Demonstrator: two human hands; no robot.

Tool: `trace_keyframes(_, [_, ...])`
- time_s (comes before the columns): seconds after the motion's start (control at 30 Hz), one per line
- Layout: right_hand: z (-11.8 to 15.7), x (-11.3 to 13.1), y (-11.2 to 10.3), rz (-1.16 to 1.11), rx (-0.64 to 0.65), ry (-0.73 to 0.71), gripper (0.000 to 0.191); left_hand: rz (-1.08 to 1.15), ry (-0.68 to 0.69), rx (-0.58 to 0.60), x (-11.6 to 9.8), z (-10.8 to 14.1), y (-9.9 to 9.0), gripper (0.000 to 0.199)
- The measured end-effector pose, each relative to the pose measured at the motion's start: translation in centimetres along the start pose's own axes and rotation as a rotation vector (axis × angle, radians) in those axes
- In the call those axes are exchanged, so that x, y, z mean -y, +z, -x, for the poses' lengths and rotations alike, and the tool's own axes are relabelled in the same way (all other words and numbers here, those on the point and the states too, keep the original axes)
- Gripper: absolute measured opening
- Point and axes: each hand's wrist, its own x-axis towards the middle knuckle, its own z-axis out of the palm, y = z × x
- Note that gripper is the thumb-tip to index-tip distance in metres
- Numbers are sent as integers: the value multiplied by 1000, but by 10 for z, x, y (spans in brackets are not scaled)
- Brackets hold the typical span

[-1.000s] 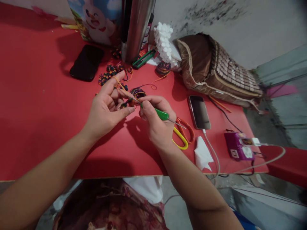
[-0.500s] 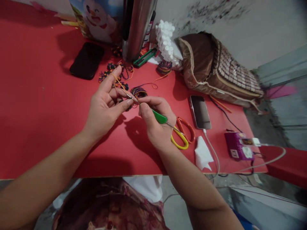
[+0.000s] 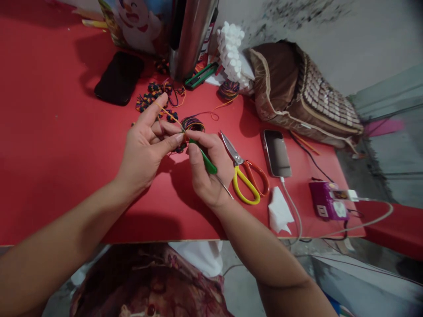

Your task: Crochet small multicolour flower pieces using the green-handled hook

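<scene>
Dim light, soft shadows across red tabletop [image 3: 59, 176] — dark upper-right corner, edges stretched, threads [image 3: 194, 123] slightly blurred

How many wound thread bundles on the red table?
2: a coil just beyond the right hand, and a ball in front of the white bumpy item. More may be hidden behind the steel flask.

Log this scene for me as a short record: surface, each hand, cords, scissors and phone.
Surface: red table
Left hand: pinching threadwork, orange strand over index finger
Right hand: gripping green-handled tool, close to left fingertips
Cords: coil just beyond the hands, ball farther back
Scissors: on table, right of right hand
Phone: right of scissors, cable attached
</scene>
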Motion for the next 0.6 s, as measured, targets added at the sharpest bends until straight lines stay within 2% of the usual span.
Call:
trace_keyframes(0.1, [2,3,1,6,5,109,23,46,-77,21,-2,-1,-2,71])
trace_keyframes(0.2, [3,3,-1,27,8,182,31,117,-148,56,-3,-4,-5,68])
trace_keyframes(0.3, [3,-1,-4,33,-10,160,36,157,-159,105,-6,-8,-8,62])
trace_keyframes(0.47, [0,-8,-6,-80,-20,58,24,128,-149,114,-13,-13,-13,64])
trace_keyframes(0.6, [-3,-8,-7,-136,-21,97,26,91,-142,132,-19,-15,-15,65])
